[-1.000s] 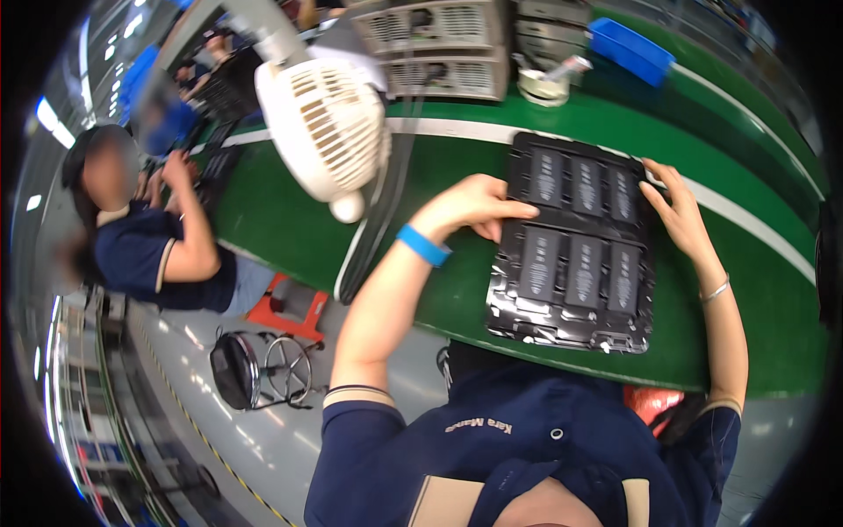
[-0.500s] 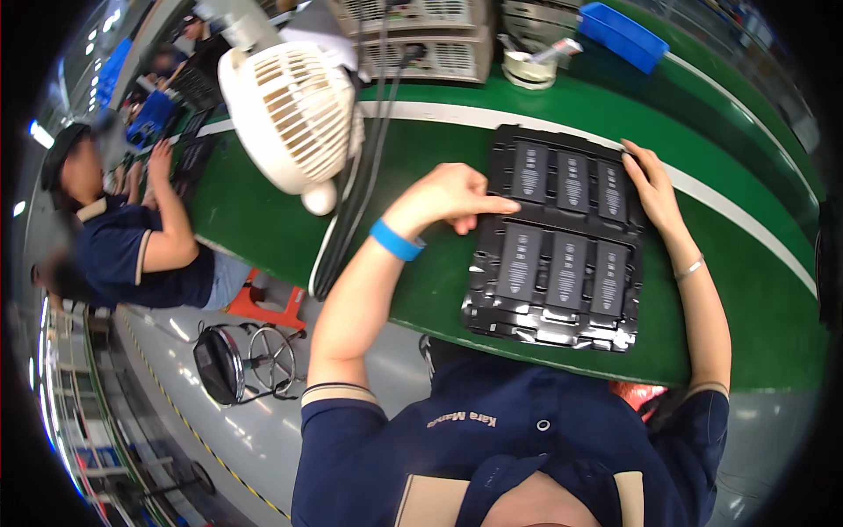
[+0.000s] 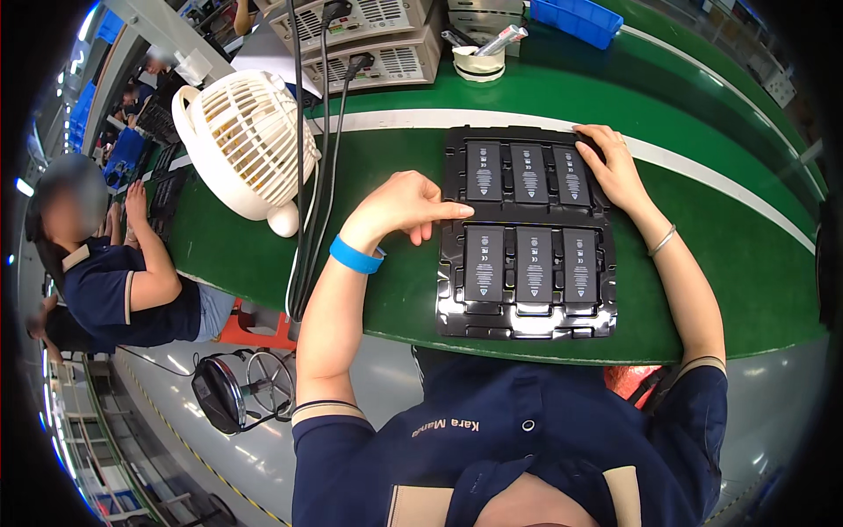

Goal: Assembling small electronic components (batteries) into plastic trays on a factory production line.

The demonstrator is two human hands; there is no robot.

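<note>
At the far left a co-worker [image 3: 114, 263] in a dark blue shirt sits at the same green workbench [image 3: 729, 255], with hands on another dark tray that is hard to make out. Next comes a white desk fan [image 3: 246, 145], and black cables [image 3: 312, 176] hang down over the near edge of the bench.

The left hand [image 3: 399, 206] is loosely curled and grasps nothing; its index finger [image 3: 452, 211] is stretched to the right and touches the left rim of the black plastic tray [image 3: 527, 325], between the two rows. A blue wristband [image 3: 356, 255] is on this wrist.

The tray lies flat on the bench, directly in front of the person. It carries six flat black battery cells [image 3: 533, 263], three in the far row and three in the near row, each in its own pocket.

The right hand [image 3: 615, 167] lies open and flat on the far right corner of the tray, pressing and not gripping.

To do this well, I think the pressure should stay on the rims only, so the thin tray does not bend and no cell lifts from its pocket.

The right fingertips hide that corner. The labels on the cells are too small to tell, and the grey equipment [image 3: 378, 44] at the far side is cut off by the picture edge.
</note>
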